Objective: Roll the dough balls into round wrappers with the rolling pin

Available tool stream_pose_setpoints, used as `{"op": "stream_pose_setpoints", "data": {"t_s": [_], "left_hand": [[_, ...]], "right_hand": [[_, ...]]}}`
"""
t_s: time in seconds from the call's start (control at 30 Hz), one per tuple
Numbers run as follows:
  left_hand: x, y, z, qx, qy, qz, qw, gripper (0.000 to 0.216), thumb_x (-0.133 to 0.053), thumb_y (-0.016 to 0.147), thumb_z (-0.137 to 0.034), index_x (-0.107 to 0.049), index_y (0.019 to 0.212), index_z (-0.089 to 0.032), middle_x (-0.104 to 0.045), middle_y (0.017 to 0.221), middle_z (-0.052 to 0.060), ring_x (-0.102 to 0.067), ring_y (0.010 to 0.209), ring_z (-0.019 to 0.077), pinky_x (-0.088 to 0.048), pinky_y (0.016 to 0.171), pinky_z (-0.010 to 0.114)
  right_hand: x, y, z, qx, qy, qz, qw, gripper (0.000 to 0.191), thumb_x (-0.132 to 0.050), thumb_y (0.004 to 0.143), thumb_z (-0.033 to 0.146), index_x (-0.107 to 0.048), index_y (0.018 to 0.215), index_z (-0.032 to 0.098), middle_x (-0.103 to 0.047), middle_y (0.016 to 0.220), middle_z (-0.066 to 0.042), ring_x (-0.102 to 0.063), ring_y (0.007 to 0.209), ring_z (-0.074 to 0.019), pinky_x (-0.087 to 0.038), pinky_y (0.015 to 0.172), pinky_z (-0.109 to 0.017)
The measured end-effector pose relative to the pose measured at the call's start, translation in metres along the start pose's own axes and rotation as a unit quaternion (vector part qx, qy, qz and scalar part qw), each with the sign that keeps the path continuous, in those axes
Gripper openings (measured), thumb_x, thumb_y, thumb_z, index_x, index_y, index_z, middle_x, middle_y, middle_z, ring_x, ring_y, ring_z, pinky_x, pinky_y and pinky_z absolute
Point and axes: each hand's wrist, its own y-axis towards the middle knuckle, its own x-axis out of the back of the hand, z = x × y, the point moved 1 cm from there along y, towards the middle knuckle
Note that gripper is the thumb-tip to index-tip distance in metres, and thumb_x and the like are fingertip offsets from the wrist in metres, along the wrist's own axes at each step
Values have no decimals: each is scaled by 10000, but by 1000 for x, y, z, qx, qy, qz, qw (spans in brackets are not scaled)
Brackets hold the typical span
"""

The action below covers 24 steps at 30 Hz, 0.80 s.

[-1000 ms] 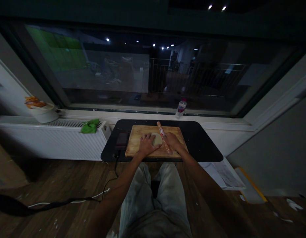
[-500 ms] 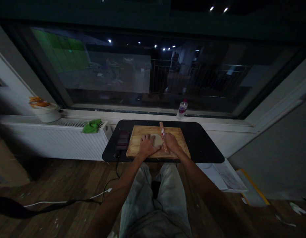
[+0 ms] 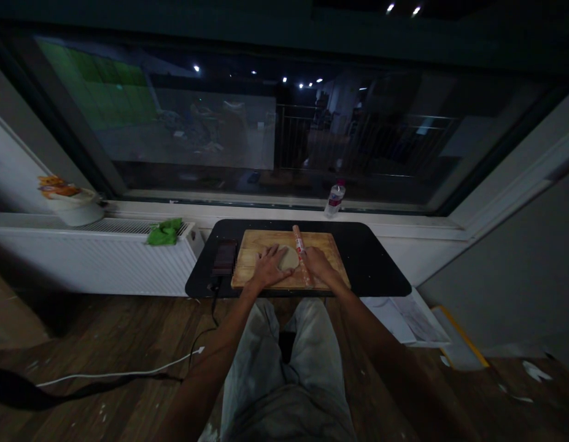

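Note:
A flat round of pale dough (image 3: 289, 258) lies on a wooden cutting board (image 3: 251, 242). My left hand (image 3: 267, 267) rests over the dough's left side, fingers stretched and thumb spread along its near edge. My right hand (image 3: 317, 261) is wrapped round a rolling pin (image 3: 298, 238) from the right. The pin has a reddish patterned surface and lies lengthwise, pointing away from me, at the dough's right edge. The right fingers are partly hidden, and so is the dough under my left hand.
The board sits on a black table (image 3: 371, 258). A dark device (image 3: 225, 256) with a cable lies left of it. On the sill stands a bottle (image 3: 334, 199); a green cloth (image 3: 165, 231) lies on the radiator (image 3: 127, 264). A white tray (image 3: 415, 316) is below right.
The view has shifted slightly. The rolling pin's printed marks look different, as if it has turned a little under my right hand. My left hand stays on the dough.

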Motion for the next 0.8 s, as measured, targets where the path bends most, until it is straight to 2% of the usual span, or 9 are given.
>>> {"op": "stream_pose_setpoints", "data": {"t_s": [0.1,0.2,0.43,0.5,0.6,0.73,0.8], "left_hand": [[-3,1,1,4,4,-8,1000,814,-743,972,-681,-562,1690,-345,-437,1842,117,-423,1626,442,-400,1283,650],[-3,1,-1,11,1,-18,1000,800,-741,977,-702,-581,1664,-323,-455,1824,135,-436,1610,440,-411,1271,624],[-8,6,-31,131,17,-84,988,813,-677,998,-753,-599,1590,-202,-521,1719,233,-472,1542,469,-461,1203,628],[-9,7,-33,136,20,-88,987,872,-648,994,-794,-589,1604,-173,-532,1693,252,-486,1518,475,-463,1195,619],[-4,7,-18,86,16,-55,995,957,-696,946,-820,-546,1672,-214,-546,1685,221,-511,1490,455,-454,1207,577],[9,6,14,-28,-9,10,1000,951,-750,959,-696,-438,1767,-303,-469,1804,123,-463,1571,403,-399,1282,539],[12,7,23,-44,-22,25,998,944,-747,969,-681,-422,1778,-321,-444,1834,100,-427,1617,387,-373,1312,542]], "right_hand": [[-5,2,2,-4,-10,3,1000,451,-418,1186,209,-809,1346,51,-813,1347,-252,-764,1298,-291,-525,1035,-281],[-8,8,3,-8,-9,-2,1000,450,-412,1193,203,-791,1387,55,-789,1406,-253,-749,1332,-289,-518,1061,-281],[-1,19,5,-30,-4,-7,1000,425,-466,1197,245,-819,1342,57,-805,1365,-262,-774,1291,-289,-527,1017,-259],[1,17,2,-30,-4,-7,1000,419,-472,1197,247,-825,1340,75,-811,1361,-250,-779,1280,-283,-526,1001,-252],[4,12,-2,-26,-2,-7,1000,417,-470,1195,243,-820,1355,81,-810,1372,-242,-777,1288,-282,-521,993,-251],[7,8,-5,-22,8,-6,1000,426,-465,1198,256,-812,1368,77,-810,1377,-237,-771,1307,-287,-514,994,-254],[7,7,-4,-26,9,-6,1000,433,-459,1197,258,-809,1373,73,-807,1384,-239,-768,1316,-287,-515,996,-254]]}}
